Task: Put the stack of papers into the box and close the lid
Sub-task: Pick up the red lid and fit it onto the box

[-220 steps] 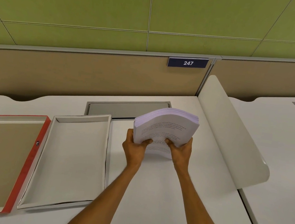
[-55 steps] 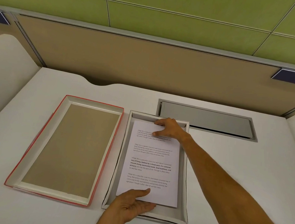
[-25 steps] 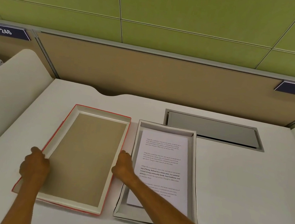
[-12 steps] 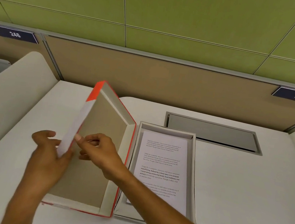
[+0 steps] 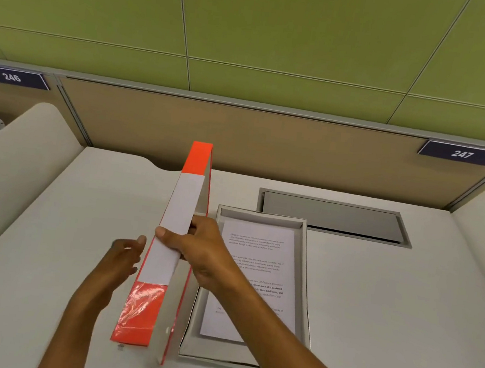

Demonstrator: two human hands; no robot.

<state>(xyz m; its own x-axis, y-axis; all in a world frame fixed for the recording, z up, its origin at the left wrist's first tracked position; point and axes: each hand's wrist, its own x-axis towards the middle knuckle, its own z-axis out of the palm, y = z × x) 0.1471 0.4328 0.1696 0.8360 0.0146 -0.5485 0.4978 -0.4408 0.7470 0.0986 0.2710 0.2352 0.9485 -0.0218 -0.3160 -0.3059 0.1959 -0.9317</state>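
Head view shows your bench (image 5: 387, 306) bearing the box (image 5: 304, 281), papers (image 5: 258, 273) already flat inside, so you're on the closing step. The lid (image 5: 172, 245) stands on edge just left of it, your right hand (image 5: 197, 251) gripping its upper wall, your left hand (image 5: 124, 256) open beside it; next, tip it rightward over the box and square the edges.

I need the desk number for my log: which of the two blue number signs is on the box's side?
The 247 sign, at the partition's right end, on the side of the open box. The 246 sign is far left, beyond the divider.
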